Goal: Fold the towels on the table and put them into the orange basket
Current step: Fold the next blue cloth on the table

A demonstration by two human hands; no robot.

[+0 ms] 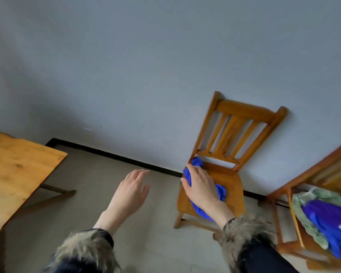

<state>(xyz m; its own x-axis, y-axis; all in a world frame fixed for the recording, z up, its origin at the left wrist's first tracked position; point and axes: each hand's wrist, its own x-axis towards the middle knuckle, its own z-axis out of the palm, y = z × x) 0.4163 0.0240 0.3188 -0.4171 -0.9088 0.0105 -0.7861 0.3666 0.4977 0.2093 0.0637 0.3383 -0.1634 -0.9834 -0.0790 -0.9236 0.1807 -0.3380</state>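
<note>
My right hand [200,184] grips a crumpled blue towel [220,192] above the seat of a wooden chair [234,186]. Blue cloth sticks out past my fingertips and beside my wrist. My left hand [132,188] hovers over the floor to the left of the chair, fingers relaxed and holding nothing. The wooden table [14,170] sits at the left edge of the view. No orange basket is in view.
A second wooden chair [307,174] at the right edge carries a green patterned cloth [311,225] with a blue towel [331,221] on top. A grey wall with a black baseboard [114,154] runs behind. Bare floor lies between the table and the chairs.
</note>
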